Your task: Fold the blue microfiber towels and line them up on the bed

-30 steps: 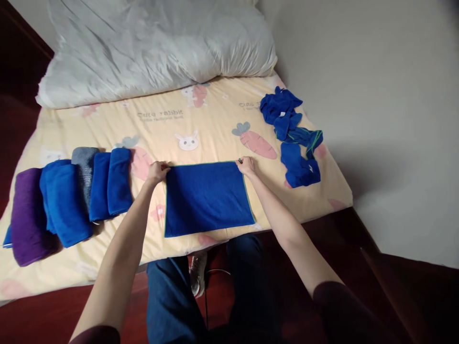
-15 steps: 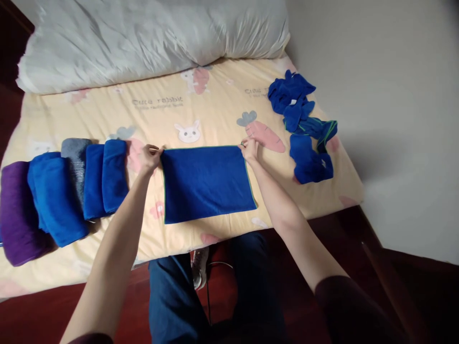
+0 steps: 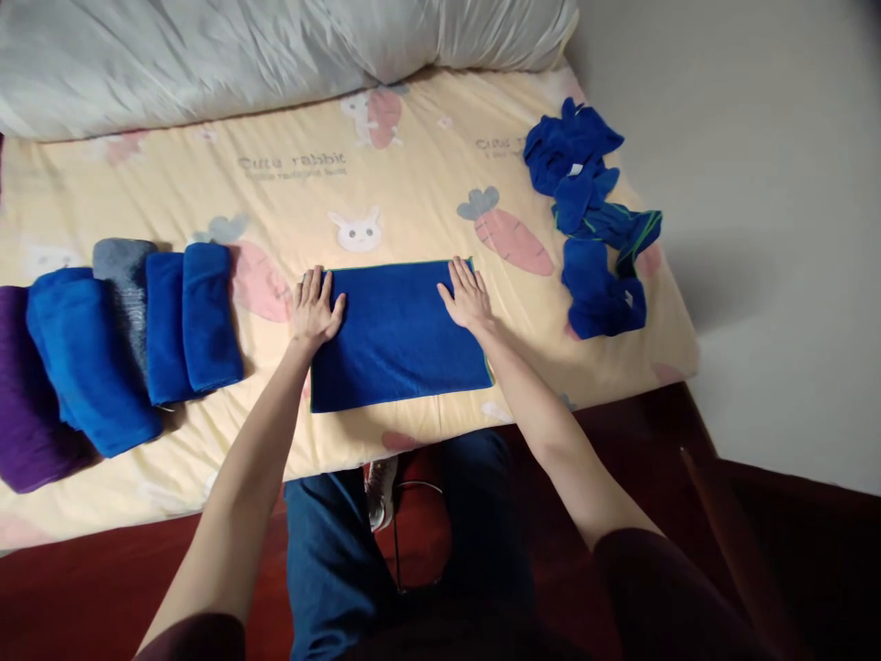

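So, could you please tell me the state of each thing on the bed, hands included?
Blue cloth with green edging: spread flat, slightly creased
Left hand: open, palm down at its far left corner
Right hand: open, palm down at its far right corner
Purple cloth, grey cloth, blue bundles: folded
Blue cloth pile: crumpled
Patterned sheet: spread, lightly wrinkled
Grey-white bedding: puffy, wrinkled

Cloth [image 3: 403,335] blue, green-edged; sheet [image 3: 417,197] pale yellow, rabbit and carrot print.
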Motion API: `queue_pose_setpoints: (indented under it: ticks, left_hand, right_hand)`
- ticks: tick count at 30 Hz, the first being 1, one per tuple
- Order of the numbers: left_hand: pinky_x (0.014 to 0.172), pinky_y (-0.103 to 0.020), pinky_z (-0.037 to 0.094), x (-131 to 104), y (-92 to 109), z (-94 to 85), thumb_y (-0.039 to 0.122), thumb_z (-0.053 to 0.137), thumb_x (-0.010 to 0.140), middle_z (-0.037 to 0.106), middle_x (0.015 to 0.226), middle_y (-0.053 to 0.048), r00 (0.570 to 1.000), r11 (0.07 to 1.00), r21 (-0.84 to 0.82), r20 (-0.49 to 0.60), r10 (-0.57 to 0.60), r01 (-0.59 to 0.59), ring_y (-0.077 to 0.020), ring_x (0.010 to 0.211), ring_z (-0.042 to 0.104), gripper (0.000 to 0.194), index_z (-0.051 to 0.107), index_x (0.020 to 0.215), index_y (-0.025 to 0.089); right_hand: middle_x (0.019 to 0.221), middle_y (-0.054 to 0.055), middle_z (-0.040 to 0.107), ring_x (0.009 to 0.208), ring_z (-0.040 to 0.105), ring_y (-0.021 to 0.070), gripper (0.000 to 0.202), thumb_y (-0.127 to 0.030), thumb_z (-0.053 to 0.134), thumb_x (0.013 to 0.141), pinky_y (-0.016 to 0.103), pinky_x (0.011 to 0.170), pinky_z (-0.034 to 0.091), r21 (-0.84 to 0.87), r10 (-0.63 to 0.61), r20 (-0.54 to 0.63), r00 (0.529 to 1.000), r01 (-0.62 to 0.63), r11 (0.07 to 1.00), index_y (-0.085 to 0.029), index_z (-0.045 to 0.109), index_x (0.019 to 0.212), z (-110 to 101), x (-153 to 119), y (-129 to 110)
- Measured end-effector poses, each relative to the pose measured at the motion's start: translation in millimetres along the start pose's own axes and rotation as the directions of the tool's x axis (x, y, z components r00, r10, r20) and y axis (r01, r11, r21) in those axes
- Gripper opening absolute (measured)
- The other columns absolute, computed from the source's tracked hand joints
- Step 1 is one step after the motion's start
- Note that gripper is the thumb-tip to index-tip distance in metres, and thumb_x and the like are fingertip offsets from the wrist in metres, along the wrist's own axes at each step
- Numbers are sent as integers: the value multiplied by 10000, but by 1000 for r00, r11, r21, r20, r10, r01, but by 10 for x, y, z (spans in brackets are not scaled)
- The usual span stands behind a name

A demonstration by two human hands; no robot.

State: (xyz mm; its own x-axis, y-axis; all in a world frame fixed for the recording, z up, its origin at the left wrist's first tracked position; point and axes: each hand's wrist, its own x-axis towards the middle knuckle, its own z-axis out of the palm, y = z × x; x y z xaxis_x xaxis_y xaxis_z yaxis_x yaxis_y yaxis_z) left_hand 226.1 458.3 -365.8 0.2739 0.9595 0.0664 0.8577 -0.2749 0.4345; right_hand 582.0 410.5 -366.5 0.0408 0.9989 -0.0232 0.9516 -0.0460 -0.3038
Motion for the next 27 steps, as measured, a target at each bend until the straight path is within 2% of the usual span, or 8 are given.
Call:
queue_pose_setpoints:
  ticks: [4,8,11,15,18,22,24,27]
  left_hand:
    - [1387,-604,-9,-152,385,-22,536,356,1070,231,1806,-172,999,999,-14,-32,42,-43,-349,1709,86,766,373,1690,87]
    - [1398,-572,50,-626,728,109,490,386,1079,235,1807,-145,974,973,-68,52,222,-219,-320,1707,116,732,347,1708,118]
    - [1394,-578,96,-928,593,91,465,395,1080,265,1798,-136,986,986,-73,58,157,-152,-318,1703,145,714,341,1716,146]
    - [1396,-594,76,-1107,466,-16,461,437,1064,211,1810,-149,998,997,-63,32,56,-54,-342,1705,108,746,325,1721,126]
    - [1399,-597,59,-1210,752,61,481,446,1059,187,1816,-139,980,983,-88,100,172,-163,-346,1706,77,763,325,1722,123]
    - [1409,-529,103,-1451,1086,257,450,393,1082,239,1808,-96,911,933,-136,207,357,-334,-285,1701,146,708,329,1728,166]
    - [1403,-553,107,-1602,1024,250,463,426,1082,234,1810,-79,921,941,-115,198,336,-319,-300,1700,152,690,359,1720,211]
    - [1392,-603,109,-1841,742,114,481,508,1059,205,1820,-43,972,981,-50,136,193,-188,-325,1704,115,718,336,1730,291]
  right_hand:
    - [1815,154,199,1714,124,316,721,-424,277,1122,645,1386,30,-22,-6,-46,999,5,1000,-56,223,1739,-5,-114,-307]
    - [1812,102,242,1712,148,264,720,-434,393,1114,563,1415,53,82,-293,-13,956,293,953,-115,254,1743,122,-662,-641]
    - [1807,98,261,1703,194,257,711,-451,398,1119,542,1417,112,134,-248,18,969,244,961,-144,262,1746,145,-998,-439]
    - [1806,135,257,1706,176,296,719,-440,363,1129,614,1404,83,104,-84,-47,995,88,991,-118,211,1755,75,-1102,-202]
    - [1811,122,242,1714,124,305,721,-401,365,1127,643,1399,52,88,-133,-49,990,137,987,-129,164,1764,118,-1197,-502]
    - [1817,70,236,1711,154,247,702,-356,361,1127,552,1421,91,132,-296,46,954,288,948,-176,147,1771,217,-1555,-862]
    - [1819,78,221,1707,171,258,713,-395,385,1127,548,1420,107,141,-277,68,958,266,954,-172,167,1769,190,-1736,-739]
    - [1822,86,201,1706,175,286,741,-436,432,1118,574,1417,105,128,-161,55,985,153,980,-186,179,1769,68,-1913,-316]
